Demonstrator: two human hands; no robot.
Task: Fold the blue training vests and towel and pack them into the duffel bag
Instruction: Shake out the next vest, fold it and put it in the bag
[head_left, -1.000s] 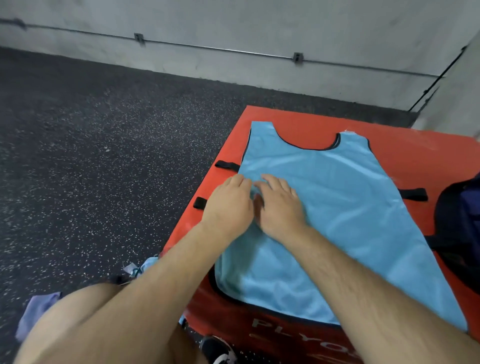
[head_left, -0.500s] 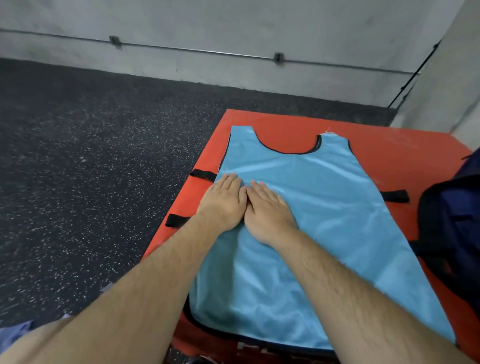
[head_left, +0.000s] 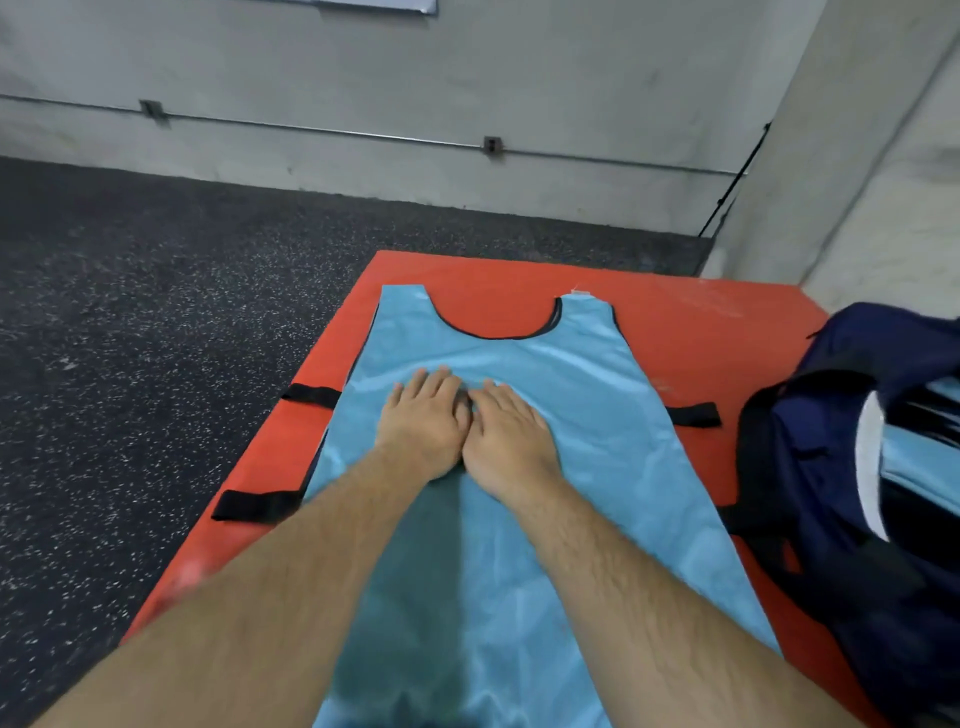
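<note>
Pressing left hand (head_left: 423, 428) and right hand (head_left: 511, 441), uncurled and touching, flat onto blue vest (head_left: 597, 410) spread along left edge of red mat (head_left: 685, 327), duffel bag (head_left: 826, 467) at right edge.

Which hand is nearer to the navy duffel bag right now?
Right. The right hand lies flat on the blue vest, on the side toward the duffel bag; the left hand presses the vest beside it, farther from the bag.

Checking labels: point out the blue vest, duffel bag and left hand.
blue vest (head_left: 571, 374), head view, chest panel below the neckline.
duffel bag (head_left: 826, 467), head view, navy side panel.
left hand (head_left: 423, 426), head view, back of the hand.
</note>
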